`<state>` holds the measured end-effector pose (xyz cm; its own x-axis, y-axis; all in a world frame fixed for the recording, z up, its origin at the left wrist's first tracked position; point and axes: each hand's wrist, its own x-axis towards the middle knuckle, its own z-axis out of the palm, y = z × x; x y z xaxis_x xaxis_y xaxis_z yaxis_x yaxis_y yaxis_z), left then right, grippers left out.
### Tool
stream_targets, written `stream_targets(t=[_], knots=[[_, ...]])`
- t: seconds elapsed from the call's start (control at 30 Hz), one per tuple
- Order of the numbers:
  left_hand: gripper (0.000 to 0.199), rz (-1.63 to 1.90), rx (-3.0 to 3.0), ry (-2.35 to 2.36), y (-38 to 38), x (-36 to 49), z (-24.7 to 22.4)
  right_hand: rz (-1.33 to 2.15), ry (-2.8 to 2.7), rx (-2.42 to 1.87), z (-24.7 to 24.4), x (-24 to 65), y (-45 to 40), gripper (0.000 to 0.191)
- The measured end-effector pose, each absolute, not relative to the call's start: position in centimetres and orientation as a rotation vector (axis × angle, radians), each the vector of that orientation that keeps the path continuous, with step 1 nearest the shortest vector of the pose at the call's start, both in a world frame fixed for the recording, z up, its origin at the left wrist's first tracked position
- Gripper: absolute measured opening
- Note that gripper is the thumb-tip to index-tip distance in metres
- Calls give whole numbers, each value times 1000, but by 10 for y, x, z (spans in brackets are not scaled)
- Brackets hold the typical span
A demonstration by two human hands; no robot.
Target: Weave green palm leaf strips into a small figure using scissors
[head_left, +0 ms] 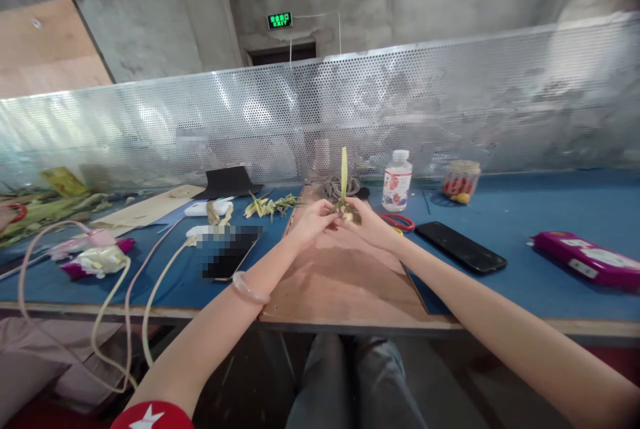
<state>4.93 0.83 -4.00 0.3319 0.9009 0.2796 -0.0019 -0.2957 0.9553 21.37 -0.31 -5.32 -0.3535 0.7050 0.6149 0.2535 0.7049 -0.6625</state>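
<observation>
Pale green and yellowish, the leaf strip (pixel 344 176) stands almost upright from between the two hands, narrow and flat, its tip reaching up in front of the perforated metal screen (pixel 450 102). At its foot sits a small folded or knotted bundle of the same leaf, darker green with a yellow-brown patch, too small to make out the weave. The left hand (pixel 314 221) pinches this bundle from its side with fingertips closed on it; the right hand (pixel 369 222) meets it from the other side, fingers likewise pressed together on the leaf work, so both hands clamp the one piece just above the brown wooden board (pixel 345 282). A pale bangle (pixel 249 288) circles the left wrist.

The board lies on a blue table top (pixel 525 222). Just behind the hands lies a coil of grey cord (pixel 336 186). To the right stand a plastic bottle (pixel 397 180) with a red and white label and a small jar (pixel 461 180); a red ring (pixel 397 221) and a black phone (pixel 461 247) lie nearer. To the left, cut green leaf pieces (pixel 270 205) lie scattered, and pale cables (pixel 120 309) hang over the table edge.
</observation>
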Motion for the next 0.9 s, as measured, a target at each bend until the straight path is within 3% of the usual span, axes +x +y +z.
stream_targets(t=[0.13, 0.33, 0.63, 0.8, 0.9], knots=[[29, 1136, 1644, 867, 7, 49, -39, 643, -1851, -751, -49, 214, -2, 33], [30, 1171, 1603, 801, 10, 52, -43, 844, -1677, -870, -51, 215, 3, 43], [35, 1210, 1632, 864, 8, 54, -44, 912, -1632, -851, -50, 214, 0, 40], [32, 1298, 1562, 922, 14, 52, -44, 926, -1512, -821, -52, 215, 1, 58], [33, 1352, 1506, 927, 20, 50, -44, 970, -1466, -771, -52, 215, 3, 51]])
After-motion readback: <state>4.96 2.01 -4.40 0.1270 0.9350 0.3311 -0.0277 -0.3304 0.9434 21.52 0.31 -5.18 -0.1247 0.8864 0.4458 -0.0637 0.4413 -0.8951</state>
